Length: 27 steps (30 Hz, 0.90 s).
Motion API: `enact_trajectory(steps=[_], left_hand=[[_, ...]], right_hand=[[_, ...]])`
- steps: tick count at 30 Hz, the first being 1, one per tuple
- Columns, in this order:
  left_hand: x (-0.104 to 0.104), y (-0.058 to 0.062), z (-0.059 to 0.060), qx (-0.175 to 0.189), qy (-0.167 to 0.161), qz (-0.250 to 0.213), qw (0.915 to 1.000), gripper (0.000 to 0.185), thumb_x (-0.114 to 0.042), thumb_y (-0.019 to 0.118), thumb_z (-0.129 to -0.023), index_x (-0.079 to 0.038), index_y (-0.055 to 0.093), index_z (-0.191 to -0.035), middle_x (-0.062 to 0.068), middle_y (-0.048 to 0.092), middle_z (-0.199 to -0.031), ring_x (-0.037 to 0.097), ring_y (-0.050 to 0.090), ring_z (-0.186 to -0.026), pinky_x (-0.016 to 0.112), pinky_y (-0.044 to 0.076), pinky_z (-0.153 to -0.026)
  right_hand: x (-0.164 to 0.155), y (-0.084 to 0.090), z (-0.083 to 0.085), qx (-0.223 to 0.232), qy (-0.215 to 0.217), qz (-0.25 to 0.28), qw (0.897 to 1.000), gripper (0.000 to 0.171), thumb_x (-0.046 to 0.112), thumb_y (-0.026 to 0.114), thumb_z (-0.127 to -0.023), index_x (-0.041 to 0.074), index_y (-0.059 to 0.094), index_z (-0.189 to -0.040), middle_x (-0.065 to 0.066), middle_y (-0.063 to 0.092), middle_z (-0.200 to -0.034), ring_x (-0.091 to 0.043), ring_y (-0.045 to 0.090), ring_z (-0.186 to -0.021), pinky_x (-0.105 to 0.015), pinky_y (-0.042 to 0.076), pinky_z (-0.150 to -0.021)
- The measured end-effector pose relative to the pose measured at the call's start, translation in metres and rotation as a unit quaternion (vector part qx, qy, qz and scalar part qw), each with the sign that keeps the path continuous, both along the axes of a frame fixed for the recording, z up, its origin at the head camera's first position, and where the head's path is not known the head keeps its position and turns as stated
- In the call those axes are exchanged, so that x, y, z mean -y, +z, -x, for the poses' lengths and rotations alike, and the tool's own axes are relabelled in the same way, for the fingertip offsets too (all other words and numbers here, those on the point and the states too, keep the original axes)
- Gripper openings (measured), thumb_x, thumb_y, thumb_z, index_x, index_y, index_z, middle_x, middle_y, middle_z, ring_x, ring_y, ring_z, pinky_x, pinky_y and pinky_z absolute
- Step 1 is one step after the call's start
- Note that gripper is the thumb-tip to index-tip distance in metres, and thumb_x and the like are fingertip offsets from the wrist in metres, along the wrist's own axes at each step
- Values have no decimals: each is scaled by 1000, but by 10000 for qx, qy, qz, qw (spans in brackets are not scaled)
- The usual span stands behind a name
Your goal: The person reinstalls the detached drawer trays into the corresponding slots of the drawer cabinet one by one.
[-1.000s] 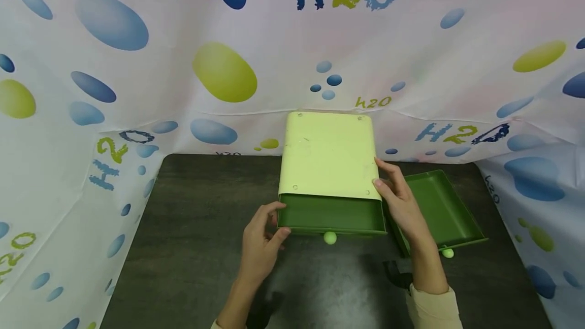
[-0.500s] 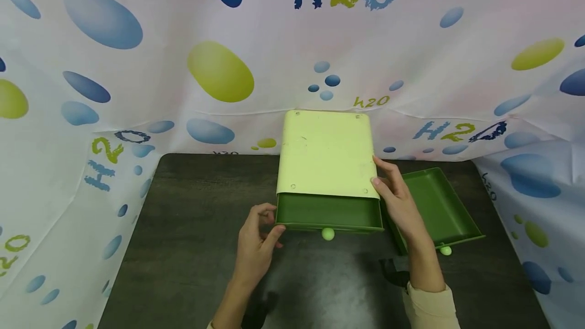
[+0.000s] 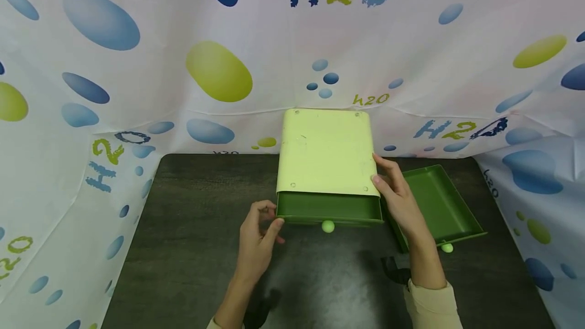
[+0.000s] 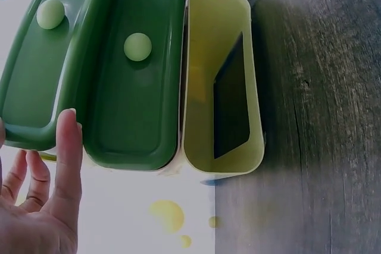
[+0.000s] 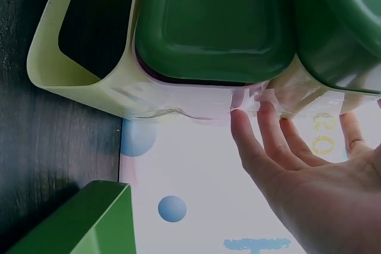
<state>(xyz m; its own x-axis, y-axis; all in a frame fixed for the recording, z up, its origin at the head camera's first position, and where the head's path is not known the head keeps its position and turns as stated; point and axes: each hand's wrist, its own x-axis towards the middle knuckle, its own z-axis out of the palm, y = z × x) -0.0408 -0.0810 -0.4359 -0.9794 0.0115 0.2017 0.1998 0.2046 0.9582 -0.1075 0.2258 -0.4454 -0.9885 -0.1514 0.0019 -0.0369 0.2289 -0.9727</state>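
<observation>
A pale yellow drawer cabinet stands upright at the back of the dark table. Its green top drawer is partly pulled out, a round light-green knob on its front. My left hand is at the drawer's left front corner, thumb on the front edge and the other fingers beside the side wall. Against the cabinet's right side rests my right hand, fingers extended. In the left wrist view, the middle drawer sits fully in, and the bottom compartment has no drawer in it.
A loose green drawer lies on the table to the right of the cabinet, partly behind the right forearm. A white curtain with blue and yellow-green spots hangs close behind the table and along its sides.
The top drawer has slid a little way into the cabinet, with my left hand moving along at its front corner. My right hand stays at the cabinet's side.
</observation>
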Motion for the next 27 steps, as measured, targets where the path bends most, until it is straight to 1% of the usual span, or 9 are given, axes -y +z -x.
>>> enact_trajectory(steps=[4,7,10,12,14,16,20,24,27], left_hand=[[0,0,4,-33,23,-135,9999,25,6,63,-94,7,53,-116,18,54,-95,41,66,-91,30,56,-50],[1,-6,6,-168,34,-183,9997,24,7,61,-95,8,54,-118,18,53,-94,39,68,-91,32,57,-50],[3,-20,9,-417,10,-354,9985,21,8,55,-98,8,56,-119,19,51,-94,33,67,-74,36,57,-50],[5,-30,11,-564,-6,-492,9972,18,8,52,-99,8,57,-117,20,52,-96,28,65,-66,36,58,-50],[7,-40,13,-589,2,-623,9963,16,6,52,-100,5,58,-115,19,54,-99,23,65,-65,36,58,-52],[9,-46,14,-599,-11,-686,9958,15,4,53,-100,3,59,-114,17,56,-103,20,69,-75,35,59,-54],[10,-48,15,-558,5,-685,9961,14,0,56,-100,0,61,-114,15,58,-108,22,70,-88,35,59,-57],[9,-50,16,-705,130,-501,9962,16,0,59,-99,-1,63,-114,14,59,-104,28,69,-88,36,59,-56],[6,-48,16,-863,364,-281,9952,23,2,63,-95,2,61,-118,15,60,-100,28,67,-85,34,59,-55]], right_hand=[[1,1,0,-29,14,15,10000,48,27,42,-109,22,30,-156,-1,23,-162,-18,42,-131,-31,39,-100],[1,1,0,-51,23,28,10000,48,27,41,-109,21,30,-156,-1,22,-162,-16,42,-131,-31,39,-100],[2,1,0,-26,4,22,10000,48,27,42,-109,21,31,-155,1,22,-162,-16,42,-131,-31,39,-100],[2,1,0,-10,-5,12,10000,48,27,42,-109,21,31,-155,1,22,-162,-17,42,-131,-33,38,-101],[2,1,0,4,-5,8,10000,48,28,42,-109,21,30,-155,1,22,-162,-18,41,-131,-35,38,-101],[2,2,0,8,-6,15,10000,48,27,42,-109,21,30,-155,1,22,-162,-18,41,-131,-37,38,-101],[2,2,-1,-11,-28,31,10000,48,27,42,-109,21,31,-155,0,22,-162,-15,42,-129,-34,38,-100],[2,2,-1,-41,-49,37,10000,48,27,41,-109,20,31,-156,-1,23,-162,-14,42,-129,-28,39,-99],[2,2,-1,-43,-45,59,10000,48,27,41,-109,20,31,-156,-1,23,-162,-14,42,-129,-28,38,-99]])
